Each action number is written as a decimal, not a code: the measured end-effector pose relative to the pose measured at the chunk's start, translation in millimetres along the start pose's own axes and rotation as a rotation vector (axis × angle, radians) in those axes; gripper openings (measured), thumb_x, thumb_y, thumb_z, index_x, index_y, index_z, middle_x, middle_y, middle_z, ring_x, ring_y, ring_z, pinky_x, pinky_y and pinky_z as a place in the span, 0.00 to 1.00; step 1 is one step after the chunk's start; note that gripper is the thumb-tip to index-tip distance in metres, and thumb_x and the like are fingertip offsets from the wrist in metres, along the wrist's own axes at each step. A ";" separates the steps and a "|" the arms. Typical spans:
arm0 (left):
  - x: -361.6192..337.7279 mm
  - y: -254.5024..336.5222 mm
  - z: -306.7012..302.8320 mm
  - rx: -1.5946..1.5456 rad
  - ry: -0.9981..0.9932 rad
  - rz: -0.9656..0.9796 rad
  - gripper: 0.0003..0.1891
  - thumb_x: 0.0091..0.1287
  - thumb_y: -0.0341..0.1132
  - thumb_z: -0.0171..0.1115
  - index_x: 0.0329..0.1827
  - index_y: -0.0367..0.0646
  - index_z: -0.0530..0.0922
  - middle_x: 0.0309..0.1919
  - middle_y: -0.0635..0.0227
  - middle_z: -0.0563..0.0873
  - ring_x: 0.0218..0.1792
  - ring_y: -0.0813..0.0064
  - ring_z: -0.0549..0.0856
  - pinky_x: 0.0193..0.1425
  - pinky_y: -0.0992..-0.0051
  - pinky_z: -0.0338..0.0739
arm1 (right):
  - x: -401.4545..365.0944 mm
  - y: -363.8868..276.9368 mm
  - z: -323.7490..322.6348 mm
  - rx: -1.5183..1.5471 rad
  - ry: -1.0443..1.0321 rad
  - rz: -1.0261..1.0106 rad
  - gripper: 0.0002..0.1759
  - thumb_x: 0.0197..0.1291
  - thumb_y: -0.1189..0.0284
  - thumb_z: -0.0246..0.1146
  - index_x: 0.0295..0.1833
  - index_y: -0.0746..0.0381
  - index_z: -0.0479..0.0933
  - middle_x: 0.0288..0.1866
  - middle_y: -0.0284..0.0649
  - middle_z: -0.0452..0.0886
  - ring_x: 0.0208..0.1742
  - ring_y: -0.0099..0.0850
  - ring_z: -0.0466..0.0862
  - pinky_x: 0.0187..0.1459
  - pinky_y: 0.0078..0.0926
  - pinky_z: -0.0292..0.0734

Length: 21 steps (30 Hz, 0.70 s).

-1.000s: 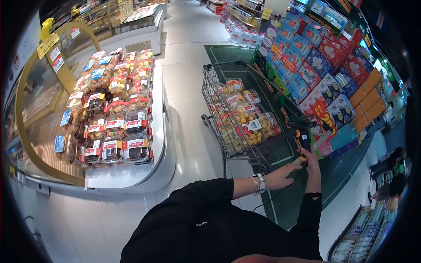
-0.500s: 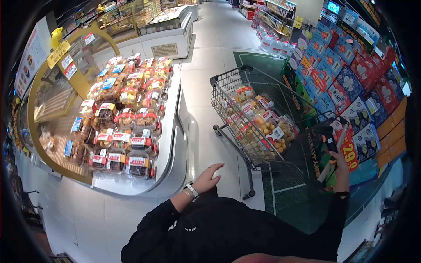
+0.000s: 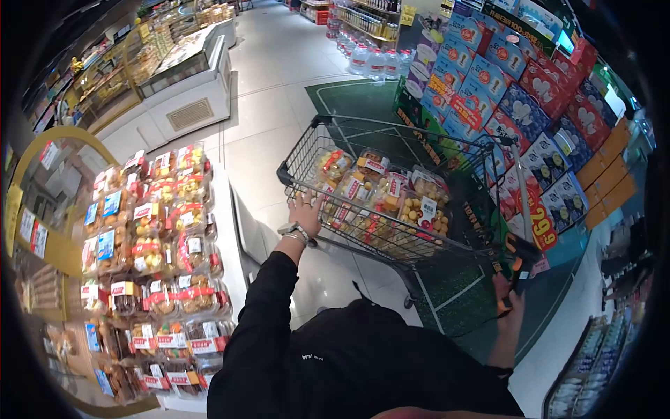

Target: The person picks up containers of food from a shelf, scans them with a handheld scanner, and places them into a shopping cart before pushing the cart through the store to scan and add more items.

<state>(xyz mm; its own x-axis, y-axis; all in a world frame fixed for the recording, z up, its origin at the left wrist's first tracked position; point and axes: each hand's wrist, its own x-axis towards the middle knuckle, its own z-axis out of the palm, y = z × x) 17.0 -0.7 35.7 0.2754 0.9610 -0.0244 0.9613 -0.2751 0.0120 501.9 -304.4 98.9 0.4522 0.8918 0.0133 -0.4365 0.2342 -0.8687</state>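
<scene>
Wire shopping cart (image 3: pixel 412 129) sits at twelve o'clock, its long axis lying roughly ten-to-four. The left hand (image 3: pixel 305 209) rests open-fingered on its near end, and the right hand (image 3: pixel 509 307) clamps what seems a scanner (image 3: pixel 517 257) at two.

We look through one camera worn on the head, tilted forward and down; its wide lens bends the shop into a dark-rimmed circle. Our own black-clad torso (image 3: pixel 363 370) fills 6 o'clock, very close. The cart (image 3: pixel 391 202) stands near, just past centre toward 1 o'clock, the left grip (image 3: pixel 305 209) flat against its wire side. The right grip (image 3: pixel 513 307), wrapped round a scanner (image 3: pixel 516 260), sits at 4 o'clock. The bench (image 3: pixel 227 230) curves along 8 o'clock.
</scene>
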 end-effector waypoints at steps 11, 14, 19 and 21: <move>183.6 -78.3 8.7 -0.087 -0.204 -0.034 0.29 0.48 0.46 0.69 0.56 0.61 0.72 0.54 0.61 0.75 0.65 0.53 0.65 0.67 0.41 0.48 | 238.5 123.9 199.3 -0.570 -0.004 0.116 0.26 0.50 0.74 0.66 0.57 0.65 0.69 0.47 0.40 0.78 0.35 0.19 0.71 0.40 0.16 0.66; 209.7 -89.7 3.1 -0.130 -0.194 -0.024 0.25 0.48 0.45 0.68 0.52 0.59 0.74 0.45 0.64 0.76 0.59 0.55 0.69 0.67 0.40 0.46 | 323.5 158.2 203.0 -0.787 -0.073 0.306 0.22 0.48 0.71 0.68 0.50 0.64 0.72 0.35 0.35 0.76 0.32 0.19 0.71 0.37 0.16 0.67; 248.8 -80.6 -7.8 -0.331 -0.276 -0.081 0.19 0.51 0.41 0.65 0.47 0.62 0.77 0.42 0.67 0.72 0.59 0.58 0.65 0.67 0.39 0.39 | 415.2 151.0 236.3 -1.227 -0.410 0.460 0.19 0.45 0.69 0.69 0.43 0.64 0.73 0.29 0.30 0.71 0.31 0.19 0.72 0.36 0.19 0.67; 253.0 -84.2 1.3 -0.373 -0.269 -0.077 0.18 0.51 0.37 0.63 0.47 0.61 0.77 0.44 0.67 0.73 0.63 0.56 0.61 0.66 0.37 0.37 | 429.3 167.0 227.2 -1.110 -0.389 0.571 0.19 0.46 0.70 0.68 0.43 0.64 0.73 0.29 0.30 0.71 0.32 0.19 0.72 0.36 0.19 0.67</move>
<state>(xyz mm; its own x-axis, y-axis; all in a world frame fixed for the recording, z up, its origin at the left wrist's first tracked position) 5.8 265.5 27.2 0.2418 0.9236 -0.2976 0.9253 -0.1272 0.3572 446.4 205.5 72.0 0.0831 0.8551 -0.5117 0.4635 -0.4878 -0.7398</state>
